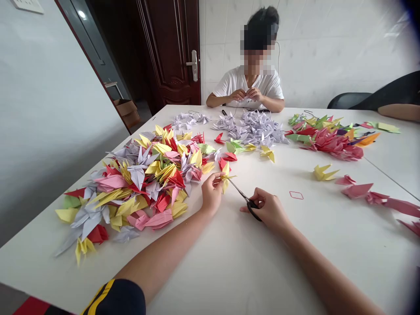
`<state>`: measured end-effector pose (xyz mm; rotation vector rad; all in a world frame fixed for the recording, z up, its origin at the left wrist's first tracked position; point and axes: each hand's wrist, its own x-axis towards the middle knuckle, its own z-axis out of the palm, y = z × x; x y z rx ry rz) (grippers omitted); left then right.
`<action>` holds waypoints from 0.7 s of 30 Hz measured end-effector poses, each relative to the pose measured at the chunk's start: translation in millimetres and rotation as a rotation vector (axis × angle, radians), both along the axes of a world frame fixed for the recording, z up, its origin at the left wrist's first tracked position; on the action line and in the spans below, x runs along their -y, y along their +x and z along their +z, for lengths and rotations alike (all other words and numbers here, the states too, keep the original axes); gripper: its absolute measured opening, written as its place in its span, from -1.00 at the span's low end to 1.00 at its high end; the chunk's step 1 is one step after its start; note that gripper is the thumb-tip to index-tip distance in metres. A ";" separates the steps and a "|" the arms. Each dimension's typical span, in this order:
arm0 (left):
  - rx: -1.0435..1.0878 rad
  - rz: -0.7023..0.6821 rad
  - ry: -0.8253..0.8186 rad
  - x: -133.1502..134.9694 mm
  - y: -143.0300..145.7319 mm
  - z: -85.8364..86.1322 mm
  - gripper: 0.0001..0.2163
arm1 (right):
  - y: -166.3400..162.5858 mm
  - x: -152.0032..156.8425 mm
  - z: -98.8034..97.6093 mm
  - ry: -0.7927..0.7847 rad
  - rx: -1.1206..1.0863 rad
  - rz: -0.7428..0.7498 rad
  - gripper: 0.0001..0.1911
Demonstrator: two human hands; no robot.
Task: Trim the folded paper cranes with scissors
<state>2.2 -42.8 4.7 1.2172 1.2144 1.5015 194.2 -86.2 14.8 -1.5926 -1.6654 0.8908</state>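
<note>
My left hand [211,192] pinches a small yellow folded paper crane [225,179] just above the white table [229,262]. My right hand [267,209] grips the black handles of a pair of scissors [244,197], whose blades point up-left and reach the yellow crane. A big heap of folded paper cranes [141,183] in yellow, red, pink, lilac and green lies directly left of my left hand.
Across the table a person in a white shirt [251,85] works with both hands over a lilac crane pile [254,127]. A red and green pile [324,135] lies at right, with pink cranes [361,190], a loose yellow crane [323,173] and a small rubber band [296,195]. Another person's arm [398,111] rests far right.
</note>
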 end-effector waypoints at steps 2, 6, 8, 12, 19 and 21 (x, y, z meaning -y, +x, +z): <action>-0.003 0.006 0.008 -0.4 0.0 -0.5 -0.81 | 0.2 0.0 -0.1 0.004 -0.001 0.001 -0.46; 0.004 0.005 0.006 -0.9 -0.7 -0.3 -0.82 | -1.2 0.3 2.1 -0.033 -0.030 -0.012 -0.48; -0.002 0.000 -0.007 -0.8 -1.1 0.5 -0.82 | -2.2 0.5 3.3 -0.038 -0.043 -0.020 -0.49; -0.009 -0.002 -0.007 0.3 -0.5 2.6 -0.77 | -1.9 -1.1 2.7 -0.039 -0.050 -0.012 -0.47; 0.037 -0.008 -0.057 2.2 -0.1 7.5 -0.73 | 3.1 -2.4 0.0 -0.046 -0.060 0.037 -0.45; 0.045 -0.005 -0.049 1.5 -0.8 7.4 -0.74 | 3.2 -2.2 -0.3 -0.028 -0.035 0.031 -0.47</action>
